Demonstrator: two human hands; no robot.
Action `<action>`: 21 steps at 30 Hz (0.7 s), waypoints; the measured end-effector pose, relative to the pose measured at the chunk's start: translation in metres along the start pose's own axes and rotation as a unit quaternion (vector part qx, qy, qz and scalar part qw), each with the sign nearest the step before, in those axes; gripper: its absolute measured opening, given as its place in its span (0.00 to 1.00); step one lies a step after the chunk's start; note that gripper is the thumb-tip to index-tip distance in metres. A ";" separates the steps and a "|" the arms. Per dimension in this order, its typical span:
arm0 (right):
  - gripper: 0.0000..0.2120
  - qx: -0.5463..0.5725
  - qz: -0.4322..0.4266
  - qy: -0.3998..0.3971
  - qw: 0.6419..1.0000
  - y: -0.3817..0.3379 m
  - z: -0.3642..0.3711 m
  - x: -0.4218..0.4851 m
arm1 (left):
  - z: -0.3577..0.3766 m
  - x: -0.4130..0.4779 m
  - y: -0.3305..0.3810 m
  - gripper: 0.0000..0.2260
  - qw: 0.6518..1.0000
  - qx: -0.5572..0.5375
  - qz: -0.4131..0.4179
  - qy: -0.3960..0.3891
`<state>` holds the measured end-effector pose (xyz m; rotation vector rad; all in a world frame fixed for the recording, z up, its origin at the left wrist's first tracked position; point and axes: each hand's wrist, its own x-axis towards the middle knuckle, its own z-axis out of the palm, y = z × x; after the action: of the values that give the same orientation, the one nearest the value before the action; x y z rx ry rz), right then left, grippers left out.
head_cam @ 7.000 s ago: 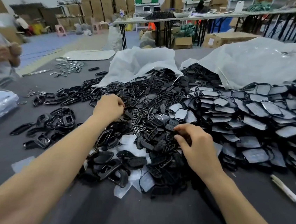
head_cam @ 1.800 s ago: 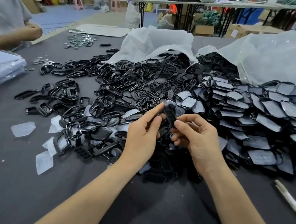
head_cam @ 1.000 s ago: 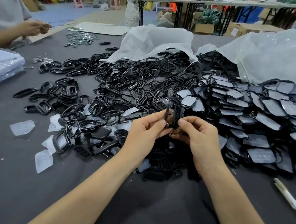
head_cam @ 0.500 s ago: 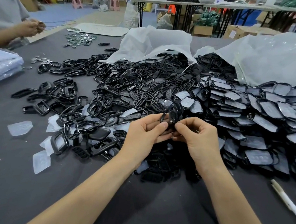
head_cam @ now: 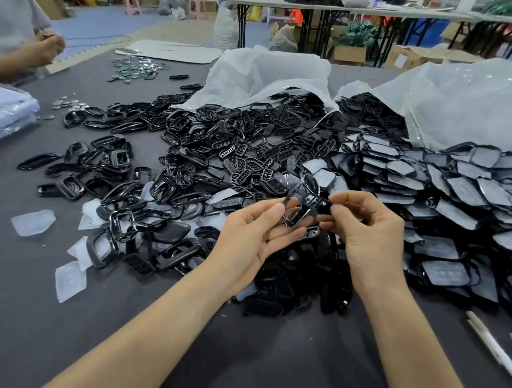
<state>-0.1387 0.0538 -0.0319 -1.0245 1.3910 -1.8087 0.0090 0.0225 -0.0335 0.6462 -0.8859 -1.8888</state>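
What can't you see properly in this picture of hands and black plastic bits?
Head view only.
- The small black plastic frame: blurred, ends covered by the left hand and right hand pinching it.
- The long white pen: cut off by the right edge.
- The crinkly white plastic bag: its film hides what is inside.
- The other person's hand: what it holds is too small.

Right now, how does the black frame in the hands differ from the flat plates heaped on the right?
The black frame is an open ring; the flat plates are solid. The black frame is held up between left hand and right hand; the flat plates lie overlapping on the table. Both are small dark parts.
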 end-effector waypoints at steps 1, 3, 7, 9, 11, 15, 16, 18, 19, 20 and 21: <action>0.16 -0.015 -0.011 -0.004 1.000 -0.001 0.000 0.000 | 0.000 0.000 0.000 0.09 1.000 -0.007 -0.007 -0.002; 0.15 -0.052 -0.033 -0.008 0.998 -0.003 -0.001 0.001 | 0.000 0.000 0.000 0.09 1.000 -0.015 -0.015 -0.002; 0.16 -0.197 -0.110 -0.020 0.974 -0.011 -0.002 -0.002 | -0.002 0.000 -0.001 0.09 1.000 -0.012 -0.025 -0.009; 0.15 -0.267 -0.164 -0.022 0.949 -0.015 -0.002 -0.004 | -0.003 0.000 -0.002 0.09 1.000 0.000 -0.026 -0.014; 0.12 -0.291 -0.201 -0.031 0.935 -0.017 -0.001 -0.007 | -0.003 0.000 -0.003 0.10 0.999 0.008 -0.025 -0.020; 0.09 -0.316 -0.225 -0.049 0.921 -0.016 0.003 -0.010 | -0.002 0.000 -0.006 0.10 0.999 0.019 -0.027 -0.019; 0.09 -0.317 -0.227 -0.048 0.920 -0.016 0.004 -0.010 | -0.002 0.000 -0.007 0.10 0.999 0.023 -0.028 -0.017; 0.09 -0.317 -0.227 -0.044 0.920 -0.015 0.004 -0.010 | -0.003 -0.001 -0.008 0.11 0.999 0.029 -0.026 -0.015; 0.08 -0.315 -0.225 -0.041 0.921 -0.015 0.004 -0.011 | -0.003 -0.001 -0.008 0.10 0.999 0.030 -0.024 -0.017; 0.08 -0.312 -0.223 -0.038 0.923 -0.015 0.004 -0.011 | -0.002 -0.001 -0.008 0.10 0.999 0.031 -0.022 -0.020; 0.08 -0.308 -0.220 -0.035 0.925 -0.014 0.005 -0.011 | -0.002 -0.001 -0.007 0.09 0.999 0.033 -0.019 -0.023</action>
<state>-0.1292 0.0648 -0.0195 -1.8297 1.8492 -1.6171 0.0066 0.0251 -0.0403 0.6662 -0.9761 -1.9224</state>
